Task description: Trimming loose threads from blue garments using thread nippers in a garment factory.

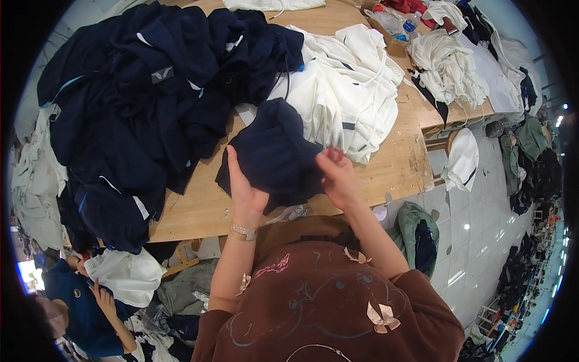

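A dark navy garment (271, 148) is bunched up just above the near edge of the table. My left hand (246, 192) holds it from the left, thumb up along its side and the other fingers hidden beneath the cloth. At the garment's right edge, my right hand (339, 180) is closed with its fingertips pinched together. A small reddish blur shows at those fingertips, too smeared to name. Beyond the right hand lies a heap of white garments (356, 90) with dark trim and drawcords.
A big pile of navy garments (132, 102) covers the left of the wooden table (392, 172) and hangs over its edge. More white cloth (449, 66) lies at the far right near a cardboard box (386, 30). A person in blue (84, 308) handles white cloth at lower left.
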Tool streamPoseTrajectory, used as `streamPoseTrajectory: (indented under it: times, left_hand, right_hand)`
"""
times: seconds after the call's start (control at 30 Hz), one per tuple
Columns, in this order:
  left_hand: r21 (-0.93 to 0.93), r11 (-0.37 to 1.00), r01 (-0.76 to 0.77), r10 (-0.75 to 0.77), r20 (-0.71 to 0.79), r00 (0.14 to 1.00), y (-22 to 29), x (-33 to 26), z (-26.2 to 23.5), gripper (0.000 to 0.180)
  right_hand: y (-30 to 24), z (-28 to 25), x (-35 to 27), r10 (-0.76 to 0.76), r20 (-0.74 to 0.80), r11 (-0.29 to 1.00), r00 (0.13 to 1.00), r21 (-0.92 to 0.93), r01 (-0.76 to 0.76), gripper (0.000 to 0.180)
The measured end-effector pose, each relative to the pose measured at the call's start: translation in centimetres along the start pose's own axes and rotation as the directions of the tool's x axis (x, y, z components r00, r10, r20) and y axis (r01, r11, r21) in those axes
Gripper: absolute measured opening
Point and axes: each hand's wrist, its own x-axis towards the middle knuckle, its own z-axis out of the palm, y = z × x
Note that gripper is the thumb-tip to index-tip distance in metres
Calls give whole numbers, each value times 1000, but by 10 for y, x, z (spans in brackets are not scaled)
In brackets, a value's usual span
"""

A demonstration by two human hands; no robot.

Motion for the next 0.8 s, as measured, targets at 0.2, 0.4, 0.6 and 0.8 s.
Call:
streamPoseTrajectory:
  times: [0.2,0.4,0.6,0.8]
  left_hand:
    - [880,303,-367,653,89,752,-10,-7,-15,41]
    - [778,-424,-463,506,628,591,-7,-20,42,35]
    - [792,-423,-439,205,556,805,-14,-17,58,32]
    - [594,-353,-723,138,798,587,-26,-36,57,14]
  right_hand:
    - [-23,8,6,139,299,796,944,534,-286,38]
    - [-28,9,16,61,487,707,871,595,-382,43]
    - [-30,15,18,112,456,722,883,573,-388,38]
    - [-28,-3,23,83,355,828,931,495,-263,29]
